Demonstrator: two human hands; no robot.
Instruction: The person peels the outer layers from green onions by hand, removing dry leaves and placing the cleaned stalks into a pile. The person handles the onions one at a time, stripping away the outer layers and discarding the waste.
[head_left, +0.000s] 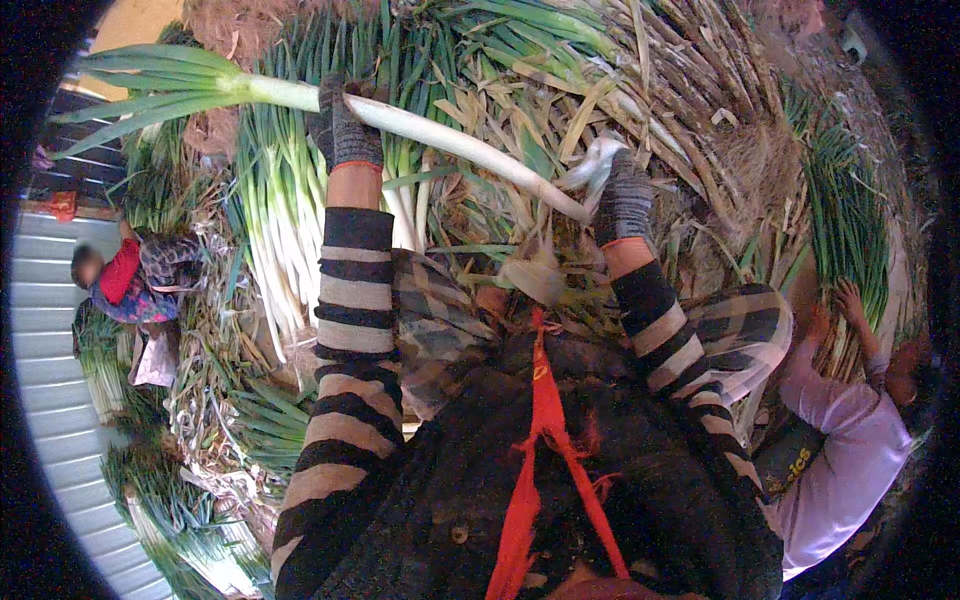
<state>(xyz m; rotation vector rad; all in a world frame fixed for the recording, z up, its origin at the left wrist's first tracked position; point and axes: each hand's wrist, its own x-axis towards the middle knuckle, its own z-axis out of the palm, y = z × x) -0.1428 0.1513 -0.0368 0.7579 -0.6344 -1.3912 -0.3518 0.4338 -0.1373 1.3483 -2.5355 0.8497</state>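
Note:
My left hand (350, 124), in a dark knit glove, is closed around the stalk of a long green onion (465, 146). Its green leaves fan out to the upper left, and its pale shank slants down towards my right hand (624, 196). That hand, in a grey knit glove, is at the root end with a whitish, blurred piece of peel or film (596, 165) at its fingers; the exact grip there is hidden. White-stemmed green onions (281, 240) lie in a pile beside my left forearm. Dry leaves and peelings (487, 97) cover the ground between my hands.
Unpeeled onions with brown stems and roots (720, 97) lie at the upper right. A co-worker in a light purple top (847, 457) handles a green bundle (847, 225) at the right. Another person (135, 281) sits at the left among onion bundles, near a corrugated metal wall (56, 330).

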